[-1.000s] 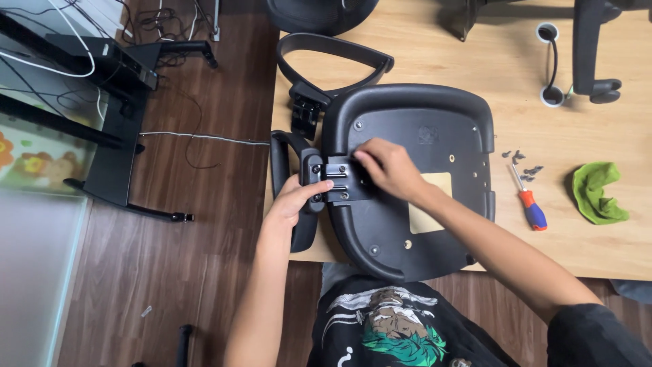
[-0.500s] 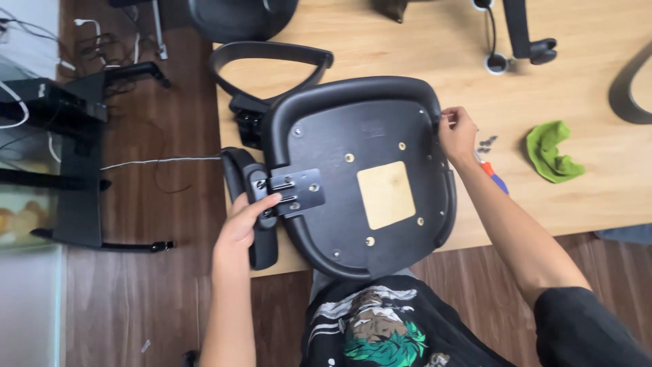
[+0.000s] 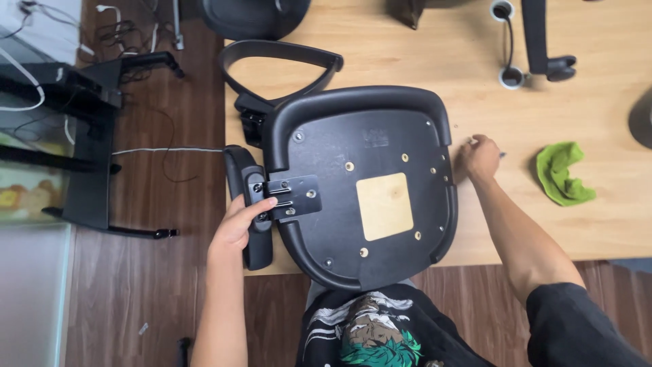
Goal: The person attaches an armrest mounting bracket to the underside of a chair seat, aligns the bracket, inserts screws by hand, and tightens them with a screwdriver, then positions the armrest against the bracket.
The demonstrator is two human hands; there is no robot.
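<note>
Head view, looking straight down: an upturned black office-chair seat pan (image 3: 360, 183) lay on a light wooden table (image 3: 598, 217), its underside up, with a pale square patch of bare wood near the middle and its near edge hanging over the table's front edge toward the person. The left hand (image 3: 238, 228) gripped the black armrest (image 3: 250, 204) at the seat's left side, fingers curled round it and the fingertips touching the armrest's flat metal mounting bracket (image 3: 293, 197), which lay on the underside of the seat. The right hand (image 3: 479, 158) rested on the table just beside the seat's right rim, closed loosely over something small (whether it held anything could not be told; only a dark tip showed past the knuckles). A crumpled green cloth (image 3: 560, 173) lay near that hand, farther right. Behind the seat lay a second, curved black armrest (image 3: 278, 64). Dark wooden floor (image 3: 142, 285) ran along the left.
</note>
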